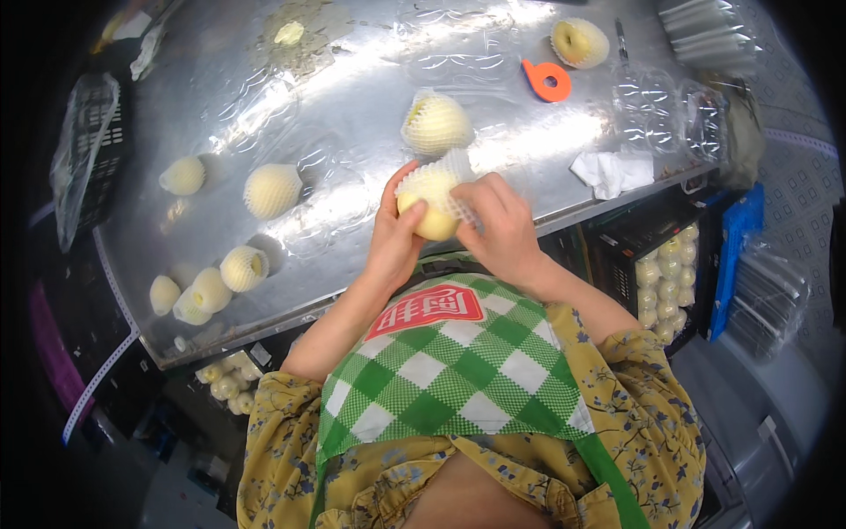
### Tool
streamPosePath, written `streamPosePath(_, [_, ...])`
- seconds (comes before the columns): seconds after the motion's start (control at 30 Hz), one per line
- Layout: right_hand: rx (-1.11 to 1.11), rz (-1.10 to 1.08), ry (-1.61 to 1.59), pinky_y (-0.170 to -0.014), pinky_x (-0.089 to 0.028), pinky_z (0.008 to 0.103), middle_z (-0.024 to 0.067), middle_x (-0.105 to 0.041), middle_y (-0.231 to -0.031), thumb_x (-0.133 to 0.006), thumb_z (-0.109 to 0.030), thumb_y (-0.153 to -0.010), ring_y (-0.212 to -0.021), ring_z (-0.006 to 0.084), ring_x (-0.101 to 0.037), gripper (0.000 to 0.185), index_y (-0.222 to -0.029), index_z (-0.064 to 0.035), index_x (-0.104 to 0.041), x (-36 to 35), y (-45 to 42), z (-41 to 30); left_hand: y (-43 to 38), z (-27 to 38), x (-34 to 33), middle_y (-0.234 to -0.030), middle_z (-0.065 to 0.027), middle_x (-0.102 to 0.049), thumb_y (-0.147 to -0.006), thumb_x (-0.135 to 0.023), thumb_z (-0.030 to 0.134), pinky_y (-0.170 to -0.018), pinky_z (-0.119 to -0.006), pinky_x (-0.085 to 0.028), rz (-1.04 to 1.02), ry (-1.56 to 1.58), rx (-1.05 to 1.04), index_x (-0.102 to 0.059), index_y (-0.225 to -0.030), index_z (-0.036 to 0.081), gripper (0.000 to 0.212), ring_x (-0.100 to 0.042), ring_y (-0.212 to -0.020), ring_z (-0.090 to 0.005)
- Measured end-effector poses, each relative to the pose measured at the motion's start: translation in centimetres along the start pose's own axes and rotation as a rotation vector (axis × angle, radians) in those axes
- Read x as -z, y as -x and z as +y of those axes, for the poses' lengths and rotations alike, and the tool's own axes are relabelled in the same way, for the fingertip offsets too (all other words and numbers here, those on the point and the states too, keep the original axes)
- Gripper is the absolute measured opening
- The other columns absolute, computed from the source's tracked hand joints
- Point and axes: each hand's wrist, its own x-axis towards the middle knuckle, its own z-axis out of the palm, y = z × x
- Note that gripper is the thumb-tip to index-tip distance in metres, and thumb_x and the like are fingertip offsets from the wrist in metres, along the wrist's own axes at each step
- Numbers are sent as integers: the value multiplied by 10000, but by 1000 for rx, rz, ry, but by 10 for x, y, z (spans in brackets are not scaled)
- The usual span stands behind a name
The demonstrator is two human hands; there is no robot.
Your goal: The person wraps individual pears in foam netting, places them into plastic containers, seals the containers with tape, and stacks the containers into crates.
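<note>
A pale yellow fruit (434, 223), partly covered by a white foam net sleeve (429, 177), is held up near the table's front edge. My left hand (394, 231) grips the fruit from the left, its thumb across the bare skin. The fingers of my right hand (499, 221) pinch the sleeve's edge on the right side. Just beyond my hands, a netted fruit (437, 123) rests on the metal table (357, 132). Two more netted fruits, one larger (272, 192) and one smaller (183, 176), lie to the left.
Several netted fruits (211, 291) cluster at the table's front left. An orange tape dispenser (550, 81), a netted fruit (579, 43), clear plastic trays (644, 109) and a crumpled white cloth (613, 173) lie to the right. Crates of fruit (667, 281) stand below the table edge.
</note>
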Motion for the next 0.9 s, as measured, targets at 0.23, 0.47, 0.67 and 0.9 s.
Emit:
streamPosePath(0.23, [231,-155,-129,-670,-468,380,98,-512,-865,-652,5,-628,-779,302,-546,237,-851,-38,-583,3,13,-6,-6,-10,11,-1121,-68,-493,-668,-720,-1,-884,-309,-454,43,-570,-329,-432,-1168,59,580,-519,-1038,-172])
streamPosePath(0.47, [-206,-268,-103,-897,-445,404,162,-380,-1264,-748,-140,-684,-1136,331,-453,663,-1280,-94,-461,17,18,-9,-2,-15,22,-1079,-86,-474,-619,-791,146,-857,-312,-444,90,-1088,-452,-441,-1152,58,644,-499,-1000,-192])
streamPosePath(0.67, [-357,-263,-601,-995,-375,419,169,-350,-1315,-770,-135,-660,-1244,309,-382,759,-1335,-92,-425,18,22,13,11,-6,9,-1161,-75,-414,-656,-775,158,-834,-320,-457,-11,-696,-292,-464,-1235,72,662,-443,-1089,-189])
streamPosePath(0.9, [-480,-107,-569,-1010,-348,380,161,-384,-1272,-783,-120,-627,-1237,295,-385,809,-1342,-94,-405,1,40,25,20,0,4,-1251,-96,-401,-780,-705,237,-941,-352,-443,-166,-725,-212,-420,-1328,95,634,-443,-1164,-203])
